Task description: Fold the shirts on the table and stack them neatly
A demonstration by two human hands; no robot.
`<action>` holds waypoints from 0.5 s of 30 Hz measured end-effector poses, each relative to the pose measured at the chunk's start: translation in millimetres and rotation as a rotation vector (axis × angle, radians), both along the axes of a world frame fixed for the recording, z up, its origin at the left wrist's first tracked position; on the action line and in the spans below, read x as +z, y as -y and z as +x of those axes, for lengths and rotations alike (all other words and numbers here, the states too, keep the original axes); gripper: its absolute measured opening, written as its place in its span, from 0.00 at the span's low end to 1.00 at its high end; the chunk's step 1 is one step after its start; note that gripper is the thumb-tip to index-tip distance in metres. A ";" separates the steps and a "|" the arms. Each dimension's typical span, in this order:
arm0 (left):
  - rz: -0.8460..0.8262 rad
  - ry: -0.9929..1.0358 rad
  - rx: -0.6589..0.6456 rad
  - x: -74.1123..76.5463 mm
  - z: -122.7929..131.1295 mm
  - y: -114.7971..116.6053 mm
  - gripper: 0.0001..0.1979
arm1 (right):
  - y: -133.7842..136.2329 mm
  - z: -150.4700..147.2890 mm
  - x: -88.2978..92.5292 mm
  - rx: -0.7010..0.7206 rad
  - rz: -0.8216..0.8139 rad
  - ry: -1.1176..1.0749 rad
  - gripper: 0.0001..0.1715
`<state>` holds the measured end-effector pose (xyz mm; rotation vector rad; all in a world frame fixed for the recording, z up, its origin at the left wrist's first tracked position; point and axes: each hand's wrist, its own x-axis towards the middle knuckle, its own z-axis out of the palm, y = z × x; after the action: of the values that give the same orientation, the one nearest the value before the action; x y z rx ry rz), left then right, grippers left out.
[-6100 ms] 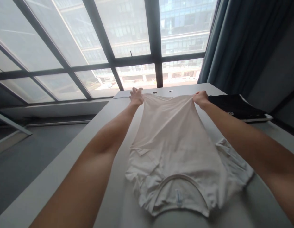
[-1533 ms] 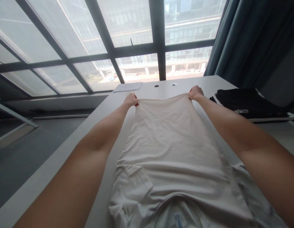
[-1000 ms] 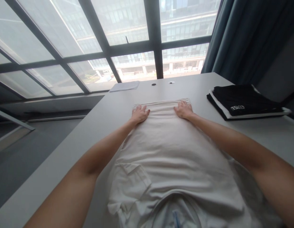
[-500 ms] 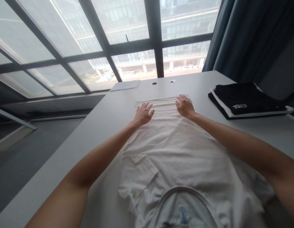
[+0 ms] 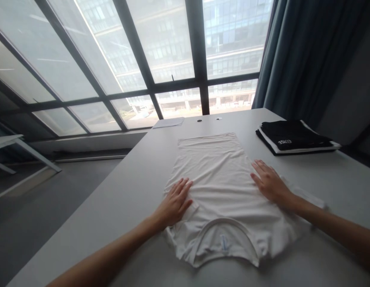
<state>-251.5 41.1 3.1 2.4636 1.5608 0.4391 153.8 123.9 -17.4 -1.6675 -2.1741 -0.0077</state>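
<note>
While left hand [image 5: 175,201] and right hand [image 5: 270,182] lie flat, ungrasping, on white shirt [image 5: 213,171], lettering [image 5: 285,142] on black garment [image 5: 304,133] is unclear.

Basically everything is lit from the big windows [image 5: 161,44], and the building outside [image 5: 237,40] is pretty washed out, with pale streaks caught at upper left. The curtain [image 5: 304,59] is sunk in murk, soft shading is left in the creases of the white shirt [image 5: 211,169], lettering [image 5: 284,142] on the black cloth [image 5: 301,133] is kinda smeared, and the edges are stretched
</note>
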 end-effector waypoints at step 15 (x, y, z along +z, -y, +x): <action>0.030 0.144 0.170 10.4 26.7 27.6 0.11 | 26.7 37.1 -35.8 -0.133 0.059 0.005 0.32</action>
<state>-224.8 13.5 13.5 2.2722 1.7204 0.6560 190.9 97.2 -53.2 -1.7764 -2.0429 -0.1122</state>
